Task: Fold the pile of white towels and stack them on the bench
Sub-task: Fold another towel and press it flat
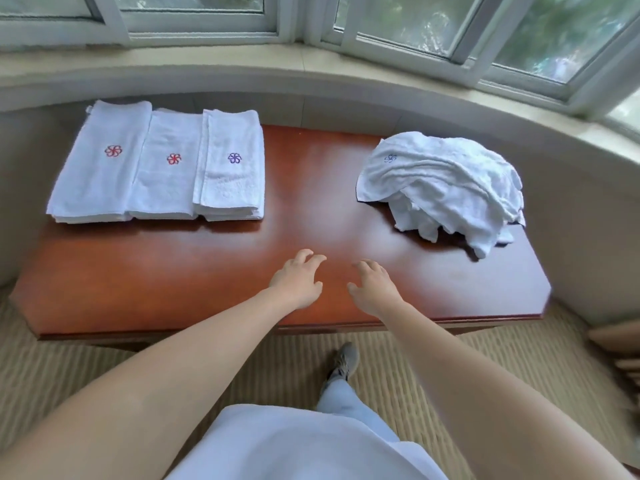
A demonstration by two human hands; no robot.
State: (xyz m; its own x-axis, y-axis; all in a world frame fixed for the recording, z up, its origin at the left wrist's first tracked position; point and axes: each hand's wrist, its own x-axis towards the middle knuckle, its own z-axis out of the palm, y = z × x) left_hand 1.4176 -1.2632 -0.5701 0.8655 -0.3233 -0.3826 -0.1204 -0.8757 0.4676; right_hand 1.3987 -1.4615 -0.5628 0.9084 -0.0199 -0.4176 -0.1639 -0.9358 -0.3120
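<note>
Towels still unfolded are lying in a crumpled pile (446, 188) at the far right end of the bench (242, 278), well apart from both hands. In the head view, the right hand (374, 289) is hovering nearer to that heap than the left hand (298, 282); both are spread loose and carrying nothing, sitting side by side over bare wood near the front edge. The pile is sprawling roughly front to back. Three folded stacks (159, 164) are sitting far left, so the next reach is probably going rightward and away.
</note>
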